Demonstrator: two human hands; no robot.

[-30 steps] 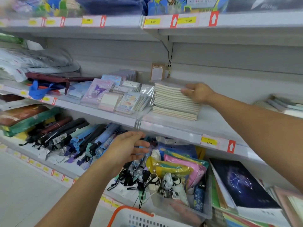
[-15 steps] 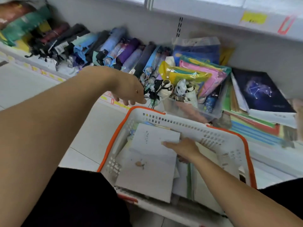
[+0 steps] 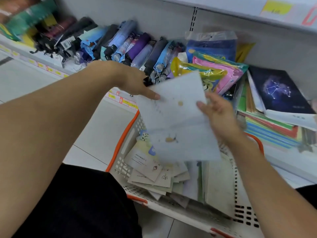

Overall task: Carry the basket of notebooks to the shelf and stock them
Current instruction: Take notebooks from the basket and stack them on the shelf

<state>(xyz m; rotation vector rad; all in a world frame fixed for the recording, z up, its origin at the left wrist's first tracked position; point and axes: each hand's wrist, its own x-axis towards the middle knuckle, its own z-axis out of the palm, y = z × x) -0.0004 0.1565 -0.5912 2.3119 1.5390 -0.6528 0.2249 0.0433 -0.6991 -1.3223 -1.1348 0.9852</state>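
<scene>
A white basket (image 3: 121,162) with an orange rim sits low in front of me, holding several pale notebooks (image 3: 154,170). Above it I hold up two blurred light-blue notebooks (image 3: 178,121), fanned apart. My left hand (image 3: 135,81) grips their upper left corner, thumb on the cover. My right hand (image 3: 217,112) holds their right edge, fingers spread against the cover. The lower notebook hides part of the basket's contents.
The lower shelf behind holds a row of folded umbrellas (image 3: 123,43), coloured pouches (image 3: 214,69), and a dark constellation notebook (image 3: 277,90) on a stack of coloured books (image 3: 274,133). The shelf above (image 3: 240,6) carries yellow price tags. White tiled floor (image 3: 34,79) lies to the left.
One second ago my right hand rested on the notebook stack on the upper shelf. My view dropped to the basket, my right hand reached in, and both hands have lifted the pale notebooks out.
</scene>
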